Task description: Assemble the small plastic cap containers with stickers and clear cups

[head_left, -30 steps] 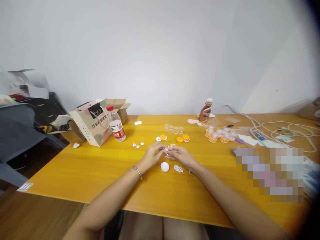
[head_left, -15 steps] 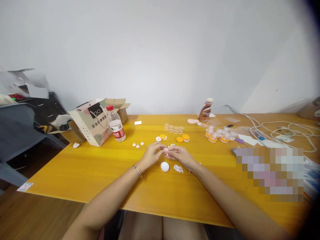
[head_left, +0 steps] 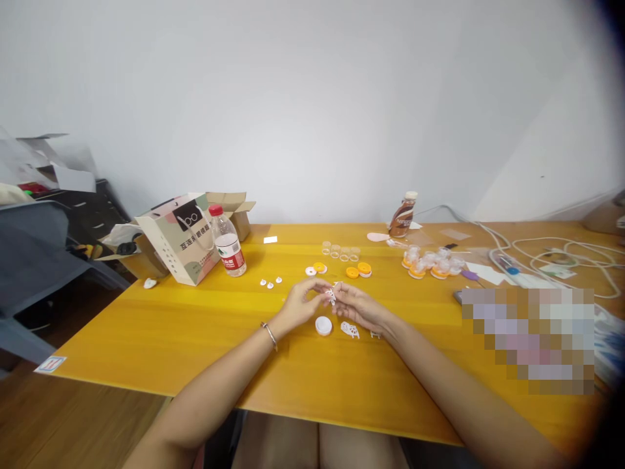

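Over the middle of the table, my left hand [head_left: 303,303] pinches a small white openwork plastic piece [head_left: 331,297]. On the piece's other side, my right hand [head_left: 359,305] also has its fingers closed on it; the fingertips partly hide it. Just below my hands lie a round white cap [head_left: 323,326] and a flat white cut-out piece [head_left: 349,329]. Another small white piece [head_left: 375,335] shows beside my right wrist. Beyond my hands are orange and white discs [head_left: 359,270], with a second orange disc [head_left: 319,267] beside a white one. Clear plastic rings [head_left: 340,252] stand behind them.
Small white knobs [head_left: 270,284] lie left of my hands. A water bottle [head_left: 228,244], a paper bag [head_left: 183,241] and a cardboard box [head_left: 234,212] stand at the left. Assembled orange-and-clear pieces [head_left: 430,264], a brown drink bottle [head_left: 402,218] and white cables [head_left: 547,251] are at the right.
The white openwork piece has turned between my fingers and now tilts more upright. My right hand has shifted slightly to the right, uncovering more of the small piece near its wrist.
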`<control>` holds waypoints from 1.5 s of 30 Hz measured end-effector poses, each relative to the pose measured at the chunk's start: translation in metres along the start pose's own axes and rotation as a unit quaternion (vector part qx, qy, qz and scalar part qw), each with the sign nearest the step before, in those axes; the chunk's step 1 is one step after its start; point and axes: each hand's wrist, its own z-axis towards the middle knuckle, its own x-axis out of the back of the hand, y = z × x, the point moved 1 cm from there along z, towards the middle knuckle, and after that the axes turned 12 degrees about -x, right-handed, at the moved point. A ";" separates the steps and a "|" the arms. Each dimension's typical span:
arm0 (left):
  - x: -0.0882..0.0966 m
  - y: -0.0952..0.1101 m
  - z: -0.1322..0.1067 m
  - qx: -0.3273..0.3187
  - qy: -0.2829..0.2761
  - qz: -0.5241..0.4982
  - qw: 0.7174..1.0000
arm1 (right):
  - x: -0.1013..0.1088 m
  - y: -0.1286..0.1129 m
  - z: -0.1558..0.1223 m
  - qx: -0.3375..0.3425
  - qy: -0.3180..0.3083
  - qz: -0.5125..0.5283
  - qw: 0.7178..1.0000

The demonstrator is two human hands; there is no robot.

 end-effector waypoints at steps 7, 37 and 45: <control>-0.003 0.026 -0.004 -0.118 -0.150 0.146 0.971 | 0.021 -0.005 0.009 0.105 0.160 0.080 0.978; 0.008 -0.019 0.000 0.129 -0.008 -0.062 0.990 | 0.010 0.004 0.011 0.066 0.170 0.017 0.983; 0.005 -0.005 -0.002 0.056 -0.042 -0.001 0.998 | 0.009 0.006 0.010 0.053 0.153 0.001 0.987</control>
